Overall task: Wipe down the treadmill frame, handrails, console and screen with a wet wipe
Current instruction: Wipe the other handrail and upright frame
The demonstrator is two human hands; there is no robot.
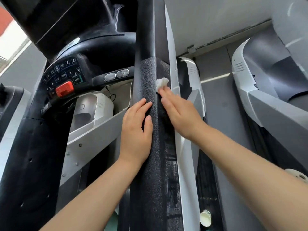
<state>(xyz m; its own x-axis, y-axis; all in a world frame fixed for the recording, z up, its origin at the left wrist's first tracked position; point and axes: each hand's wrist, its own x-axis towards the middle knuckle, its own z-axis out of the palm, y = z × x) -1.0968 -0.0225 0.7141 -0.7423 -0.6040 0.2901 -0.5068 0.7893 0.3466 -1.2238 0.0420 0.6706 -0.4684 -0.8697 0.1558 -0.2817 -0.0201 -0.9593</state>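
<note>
Gym treadmills, right hand (181, 114) pressing wipe (161, 83) on handrail (150, 80)

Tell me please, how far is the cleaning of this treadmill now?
Done: the handrail shows wet streaks on its lower part. In hand: the right hand presses the wipe on the rail higher up, and the left hand rests flat beside it. Left: the console looks dusty; the screen cannot be judged.
</note>
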